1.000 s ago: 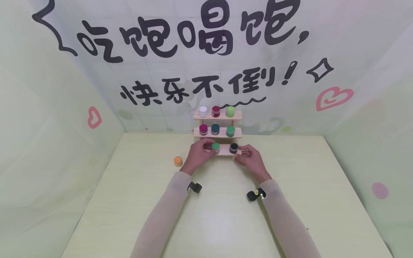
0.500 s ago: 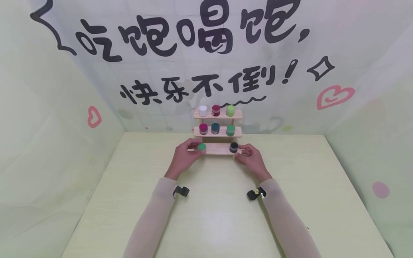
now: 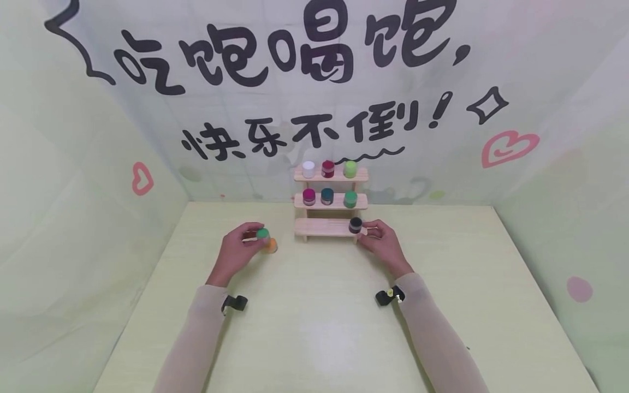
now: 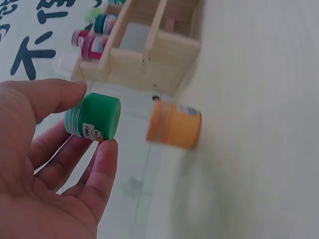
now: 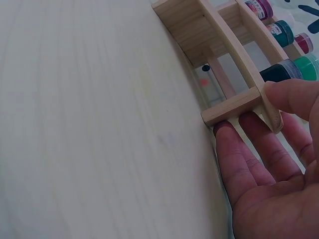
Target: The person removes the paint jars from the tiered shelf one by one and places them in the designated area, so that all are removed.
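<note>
- The person's left hand [image 3: 235, 254] pinches a small green plastic jar [image 4: 97, 117] between thumb and fingers, lid roughly upward; the light grip presumably suits so small a thing. It seems raised above the pale wood-grained counter [image 3: 319, 305].
- Just beside that jar, apart from it, stands a small orange jar [image 4: 175, 124], limiting room on that side.
- The right hand [image 3: 384, 248] clasps the right end of the lowest shelf [image 3: 314, 226] of a pale wooden three-tier stand [image 5: 233, 106], probably to steady it (whether it touches the small black jar [image 3: 355, 225] there cannot be told). Leftward, the plank offers room.
- Behind, the upper tiers carry six coloured jars [image 3: 327, 196], spaced perhaps for fingers to fit.
- Farthest, the counter's back edge meets a printed cloth wall [image 3: 442, 169]; moving room lies mostly frontward and sideways.
</note>
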Demonstrator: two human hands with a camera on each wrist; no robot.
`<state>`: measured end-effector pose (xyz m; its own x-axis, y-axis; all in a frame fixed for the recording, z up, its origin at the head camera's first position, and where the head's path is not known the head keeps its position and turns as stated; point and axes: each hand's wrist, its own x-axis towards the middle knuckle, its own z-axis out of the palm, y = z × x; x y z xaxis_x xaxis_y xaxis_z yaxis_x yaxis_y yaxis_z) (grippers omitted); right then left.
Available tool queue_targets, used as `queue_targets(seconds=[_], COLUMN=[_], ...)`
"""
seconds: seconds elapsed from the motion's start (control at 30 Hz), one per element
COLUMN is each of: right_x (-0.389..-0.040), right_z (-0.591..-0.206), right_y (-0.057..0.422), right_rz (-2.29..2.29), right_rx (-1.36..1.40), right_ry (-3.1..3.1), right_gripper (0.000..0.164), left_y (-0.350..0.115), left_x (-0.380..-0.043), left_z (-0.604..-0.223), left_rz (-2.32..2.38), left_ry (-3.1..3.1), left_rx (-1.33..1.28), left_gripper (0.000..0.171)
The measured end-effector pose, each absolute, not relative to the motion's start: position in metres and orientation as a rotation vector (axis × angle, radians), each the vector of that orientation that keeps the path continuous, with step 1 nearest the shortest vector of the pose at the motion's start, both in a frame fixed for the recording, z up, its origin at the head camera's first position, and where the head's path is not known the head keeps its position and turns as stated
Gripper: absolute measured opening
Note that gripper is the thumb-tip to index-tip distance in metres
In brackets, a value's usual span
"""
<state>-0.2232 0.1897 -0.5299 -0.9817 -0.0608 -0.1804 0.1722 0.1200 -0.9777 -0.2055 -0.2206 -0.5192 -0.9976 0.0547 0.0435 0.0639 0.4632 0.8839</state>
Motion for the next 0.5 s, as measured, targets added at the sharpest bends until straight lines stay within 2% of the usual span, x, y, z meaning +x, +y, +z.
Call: queue_targets(seconds=[0.27,0.5], right_x=[-0.228,-0.229], right_z=[-0.551,-0.553], right_y=[0.192,0.192], right_rz=[-1.992,-2.005], right_rx=[0.126,0.115], right_ry=[2.237,2.235], right_gripper=[0.048,0.047], left_y=[-0.254,-0.263], left_x=[-0.198,-0.201], left_z=[-0.536,-0.549], left_rz=[-1.508,-1.414], left_ry=[-2.809,-2.884], left_rx=[0.085,0.096], left_gripper=[0.049,0.047])
